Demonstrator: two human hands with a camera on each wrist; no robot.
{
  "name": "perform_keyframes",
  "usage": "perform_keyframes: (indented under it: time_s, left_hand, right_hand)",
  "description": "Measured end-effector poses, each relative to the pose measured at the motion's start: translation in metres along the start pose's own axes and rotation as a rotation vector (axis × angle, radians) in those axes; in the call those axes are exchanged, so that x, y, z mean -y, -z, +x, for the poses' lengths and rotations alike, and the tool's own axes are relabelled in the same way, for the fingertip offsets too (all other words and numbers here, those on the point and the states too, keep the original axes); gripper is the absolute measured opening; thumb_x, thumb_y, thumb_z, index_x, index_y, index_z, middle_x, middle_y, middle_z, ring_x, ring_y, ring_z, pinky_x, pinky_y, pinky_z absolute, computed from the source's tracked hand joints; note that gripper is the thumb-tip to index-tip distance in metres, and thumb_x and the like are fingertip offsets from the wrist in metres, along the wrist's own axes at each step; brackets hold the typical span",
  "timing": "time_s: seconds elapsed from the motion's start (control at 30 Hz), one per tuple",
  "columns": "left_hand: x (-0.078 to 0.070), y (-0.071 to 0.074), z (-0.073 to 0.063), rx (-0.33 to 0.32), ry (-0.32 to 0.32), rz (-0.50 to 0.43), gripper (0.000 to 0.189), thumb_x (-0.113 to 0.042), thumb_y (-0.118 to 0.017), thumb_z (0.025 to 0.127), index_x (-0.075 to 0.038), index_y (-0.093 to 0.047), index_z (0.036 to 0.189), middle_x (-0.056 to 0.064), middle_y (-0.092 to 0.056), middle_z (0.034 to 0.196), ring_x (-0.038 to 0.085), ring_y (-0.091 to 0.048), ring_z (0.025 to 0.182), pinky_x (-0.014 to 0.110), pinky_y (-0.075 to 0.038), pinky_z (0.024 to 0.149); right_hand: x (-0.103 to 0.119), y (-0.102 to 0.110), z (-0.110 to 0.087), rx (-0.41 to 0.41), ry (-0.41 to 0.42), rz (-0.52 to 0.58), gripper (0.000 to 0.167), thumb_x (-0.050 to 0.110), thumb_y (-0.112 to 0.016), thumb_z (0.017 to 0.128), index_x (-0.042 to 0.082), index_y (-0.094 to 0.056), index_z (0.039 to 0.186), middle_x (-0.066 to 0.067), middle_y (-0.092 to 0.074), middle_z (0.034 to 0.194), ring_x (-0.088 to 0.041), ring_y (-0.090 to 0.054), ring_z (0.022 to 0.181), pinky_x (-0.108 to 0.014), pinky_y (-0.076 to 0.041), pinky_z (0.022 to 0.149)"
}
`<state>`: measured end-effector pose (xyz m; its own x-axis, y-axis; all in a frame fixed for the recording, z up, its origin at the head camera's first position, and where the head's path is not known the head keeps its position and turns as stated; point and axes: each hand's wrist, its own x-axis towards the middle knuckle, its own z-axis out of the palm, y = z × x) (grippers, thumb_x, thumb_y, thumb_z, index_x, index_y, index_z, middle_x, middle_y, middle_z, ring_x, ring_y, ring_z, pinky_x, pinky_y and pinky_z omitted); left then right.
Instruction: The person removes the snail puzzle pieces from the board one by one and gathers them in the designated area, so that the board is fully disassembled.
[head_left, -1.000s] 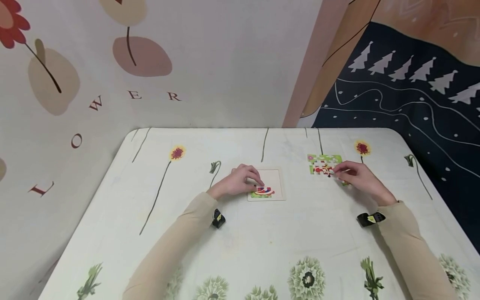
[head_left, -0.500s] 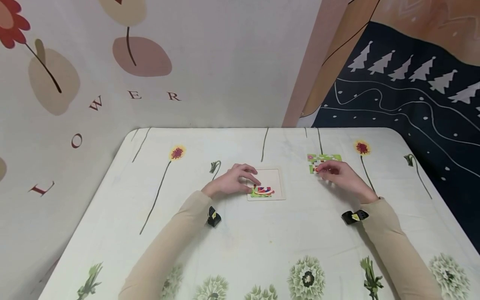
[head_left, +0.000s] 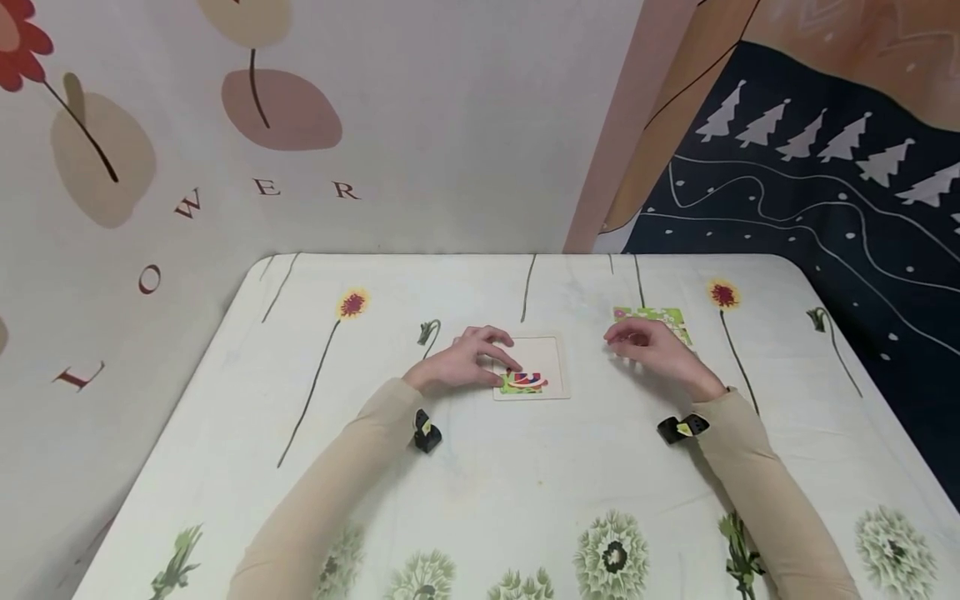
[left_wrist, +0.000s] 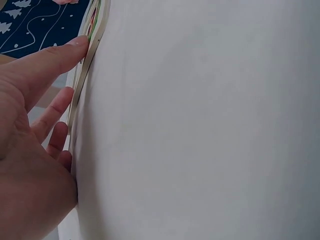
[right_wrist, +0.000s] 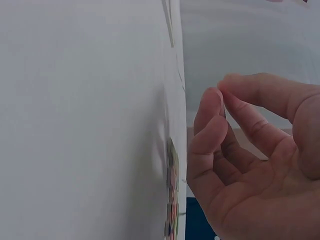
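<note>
A pale, shallow puzzle tray (head_left: 547, 354) lies on the table with a few joined puzzle pieces (head_left: 525, 382) in its lower left part. My left hand (head_left: 463, 361) rests at the tray's left side, fingers spread; the left wrist view shows the thumb (left_wrist: 67, 54) touching the tray edge (left_wrist: 80, 82). My right hand (head_left: 660, 348) hovers right of the tray, thumb and fingertips together. Between them a thin sliver of a puzzle piece (right_wrist: 223, 109) shows edge-on; the fingers hide its picture. Loose green and red puzzle pieces (head_left: 670, 319) lie partly behind this hand.
A white cloth with printed flowers covers the table (head_left: 480, 467). Behind it stands a pale printed wall covering (head_left: 465, 150), and a dark panel with white trees (head_left: 795, 183) is at the right. Each wrist wears a small black camera (head_left: 682, 429).
My right hand has moved left across the loose pieces toward the tray, with the puzzle piece in its fingertips. My left hand has shifted slightly left, its fingers drawing back from the joined pieces.
</note>
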<state>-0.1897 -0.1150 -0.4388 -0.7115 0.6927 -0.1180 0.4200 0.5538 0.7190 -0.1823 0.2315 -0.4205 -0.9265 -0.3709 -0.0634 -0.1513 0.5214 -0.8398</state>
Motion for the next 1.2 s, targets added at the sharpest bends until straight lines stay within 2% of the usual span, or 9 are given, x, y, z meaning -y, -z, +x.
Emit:
perform_keyframes:
  time_s: [0.07, 0.13, 0.3, 0.33, 0.6, 0.87, 1.07, 1.2]
  left_hand:
    - [0.000, 0.001, 0.000, 0.000, -0.001, -0.007, 0.030, -0.012, -0.074, 0.085, -0.014, -0.075, 0.115, 0.012, -0.047, 0.144, 0.037, -0.030, 0.136, 0.056, -0.019, 0.113]
    - [0.000, 0.001, 0.000, 0.001, -0.001, -0.020, 0.029, -0.011, -0.074, 0.085, -0.013, -0.076, 0.114, 0.012, -0.046, 0.144, 0.037, -0.029, 0.136, 0.056, -0.019, 0.114]
    - [0.000, 0.001, 0.000, 0.008, 0.013, -0.045, 0.027, -0.011, -0.074, 0.084, -0.013, -0.076, 0.111, 0.011, -0.046, 0.145, 0.037, -0.028, 0.137, 0.056, -0.018, 0.114]
    - [0.000, 0.001, 0.000, 0.007, 0.017, -0.049, 0.027, -0.011, -0.074, 0.084, -0.013, -0.076, 0.111, 0.011, -0.046, 0.145, 0.037, -0.028, 0.138, 0.057, -0.018, 0.115]
    - [0.001, 0.001, 0.001, 0.007, 0.040, -0.068, 0.027, -0.011, -0.075, 0.083, -0.014, -0.077, 0.110, 0.009, -0.046, 0.146, 0.037, -0.028, 0.139, 0.058, -0.016, 0.116]
    - [0.002, 0.001, 0.002, 0.011, 0.064, -0.067, 0.028, -0.011, -0.075, 0.082, -0.015, -0.077, 0.110, 0.007, -0.046, 0.146, 0.036, -0.028, 0.140, 0.059, -0.015, 0.115]
    - [0.001, 0.001, 0.002, 0.011, 0.072, -0.079, 0.027, -0.011, -0.076, 0.082, -0.015, -0.078, 0.108, 0.007, -0.047, 0.145, 0.036, -0.028, 0.139, 0.059, -0.015, 0.115]
    - [0.001, 0.001, 0.002, 0.008, 0.074, -0.078, 0.025, -0.011, -0.076, 0.082, -0.015, -0.078, 0.107, 0.007, -0.048, 0.145, 0.036, -0.029, 0.139, 0.059, -0.016, 0.114]
  right_hand:
    - [0.001, -0.002, 0.001, 0.014, -0.012, 0.008, 0.021, 0.006, -0.062, 0.094, -0.005, -0.066, 0.113, -0.031, -0.046, 0.146, -0.002, -0.056, 0.089, -0.018, -0.046, 0.072]
    - [0.002, -0.005, 0.002, 0.031, -0.020, 0.017, 0.022, 0.005, -0.062, 0.095, -0.005, -0.065, 0.113, -0.032, -0.045, 0.146, -0.002, -0.056, 0.088, -0.019, -0.046, 0.072]
    - [0.002, -0.009, 0.003, 0.069, -0.036, 0.016, 0.022, 0.006, -0.062, 0.094, -0.004, -0.066, 0.114, -0.026, -0.065, 0.111, -0.009, -0.057, 0.078, -0.023, -0.047, 0.068]
    - [0.003, -0.010, 0.003, 0.072, -0.035, 0.009, 0.022, 0.006, -0.063, 0.094, -0.003, -0.066, 0.114, -0.024, -0.066, 0.109, -0.010, -0.058, 0.079, -0.024, -0.047, 0.068]
    - [0.008, -0.018, 0.009, 0.104, -0.008, -0.031, 0.020, 0.006, -0.064, 0.093, -0.001, -0.068, 0.112, -0.019, -0.067, 0.110, -0.012, -0.058, 0.083, -0.024, -0.046, 0.070]
    - [0.016, -0.032, 0.017, 0.173, 0.055, 0.014, 0.019, 0.002, -0.063, 0.092, -0.003, -0.067, 0.110, -0.021, -0.069, 0.106, -0.011, -0.060, 0.084, -0.022, -0.047, 0.072]
    - [0.021, -0.042, 0.022, 0.225, 0.082, 0.013, 0.019, 0.002, -0.062, 0.092, -0.002, -0.068, 0.110, -0.019, -0.069, 0.106, -0.016, -0.061, 0.088, -0.022, -0.047, 0.076]
    - [0.025, -0.047, 0.025, 0.262, 0.097, 0.011, 0.020, 0.003, -0.062, 0.093, -0.002, -0.067, 0.112, -0.020, -0.069, 0.108, -0.016, -0.061, 0.086, -0.023, -0.048, 0.073]
